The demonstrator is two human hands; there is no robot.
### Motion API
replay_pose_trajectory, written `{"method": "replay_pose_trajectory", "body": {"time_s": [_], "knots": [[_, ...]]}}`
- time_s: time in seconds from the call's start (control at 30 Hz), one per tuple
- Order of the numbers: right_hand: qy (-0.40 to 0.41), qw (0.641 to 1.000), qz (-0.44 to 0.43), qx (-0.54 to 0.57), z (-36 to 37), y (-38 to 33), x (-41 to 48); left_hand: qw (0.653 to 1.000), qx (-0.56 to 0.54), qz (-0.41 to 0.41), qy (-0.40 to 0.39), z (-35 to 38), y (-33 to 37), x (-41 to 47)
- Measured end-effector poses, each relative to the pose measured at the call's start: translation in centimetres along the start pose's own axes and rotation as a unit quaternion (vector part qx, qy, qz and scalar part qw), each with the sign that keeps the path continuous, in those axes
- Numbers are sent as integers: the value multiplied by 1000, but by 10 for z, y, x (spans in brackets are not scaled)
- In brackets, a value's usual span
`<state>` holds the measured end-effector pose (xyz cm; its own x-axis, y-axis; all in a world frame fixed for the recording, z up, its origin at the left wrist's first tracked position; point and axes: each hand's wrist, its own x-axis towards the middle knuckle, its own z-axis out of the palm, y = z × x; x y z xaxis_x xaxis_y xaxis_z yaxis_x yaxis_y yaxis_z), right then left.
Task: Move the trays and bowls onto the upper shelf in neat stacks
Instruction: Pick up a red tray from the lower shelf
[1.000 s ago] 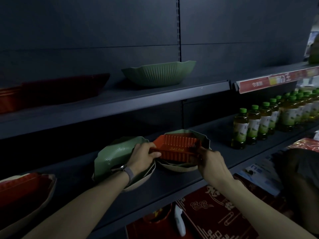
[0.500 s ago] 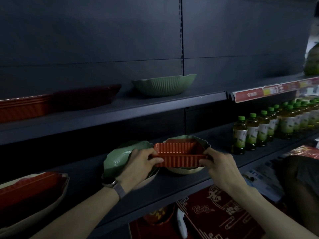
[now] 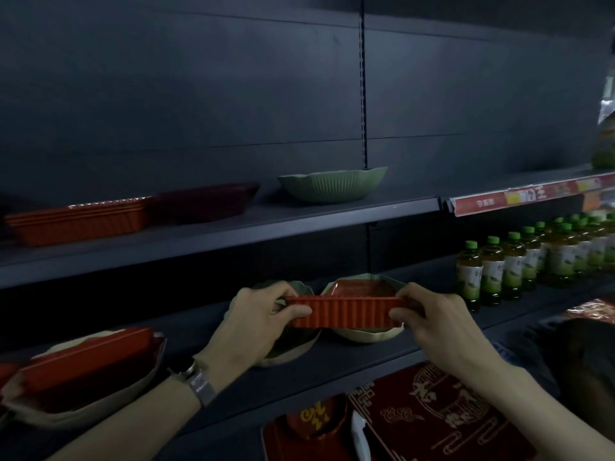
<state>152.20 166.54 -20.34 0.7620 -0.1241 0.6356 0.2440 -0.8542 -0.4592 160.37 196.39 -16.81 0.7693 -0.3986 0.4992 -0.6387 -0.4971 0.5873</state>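
On the upper shelf (image 3: 233,234) the work is partly done. At its far left sits a neat stack of red ribbed trays (image 3: 80,219), just right of it a darker tray (image 3: 208,202), and further right a single green ribbed bowl (image 3: 332,184). By my reading, less than half of the pieces are up there.

The lower shelf (image 3: 332,364) still holds plenty. At the near left a red tray (image 3: 83,357) lies tilted inside a beige bowl (image 3: 83,407). Near the middle, a green bowl (image 3: 293,341) is mostly hidden behind the left hand (image 3: 263,322). That hand's grip is closed on the left end of a red ribbed tray (image 3: 346,312), thumb on the near wall. The tray is held level, above another green bowl (image 3: 366,332) that has something red in it, probably one more tray. The right hand (image 3: 436,322) pinches the tray's right end in the same closed grip. Far right stand green-capped bottles (image 3: 492,271), no part of the job.

Against the earlier frames, the tray has risen and levelled out: before, it tipped so that its inside showed, now only its near wall faces the camera. The view has also tilted upward, showing more of the upper shelf
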Motion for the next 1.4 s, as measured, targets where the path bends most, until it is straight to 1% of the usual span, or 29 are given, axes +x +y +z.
{"method": "replay_pose_trajectory", "body": {"time_s": [0.2, 0.4, 0.53, 0.7, 0.9, 1.03, 1.17, 1.27, 1.4], "knots": [[11, 999, -22, 41, -23, -39, -4, 1000, 4, 3, 27, -35, 27, -20], [30, 995, -58, 69, -50, -93, -3, 993, 9, 41, 106, -78, 55, -47], [54, 992, -90, 75, -65, -130, 6, 983, 44, 78, 162, -116, 74, -64], [72, 984, -133, 97, -78, -176, 21, 966, 87, 93, 227, -168, 97, -81], [84, 968, -195, 130, -83, -229, 44, 949, 122, 101, 273, -225, 115, -98], [99, 960, -218, 144, -74, -256, 65, 936, 141, 93, 309, -252, 115, -102], [111, 952, -237, 160, -51, -280, 88, 927, 143, 73, 338, -275, 100, -99], [114, 947, -251, 165, -33, -296, 104, 924, 155, 62, 345, -293, 84, -93], [118, 937, -274, 183, -14, -320, 126, 914, 183, 74, 355, -323, 68, -86]]}}
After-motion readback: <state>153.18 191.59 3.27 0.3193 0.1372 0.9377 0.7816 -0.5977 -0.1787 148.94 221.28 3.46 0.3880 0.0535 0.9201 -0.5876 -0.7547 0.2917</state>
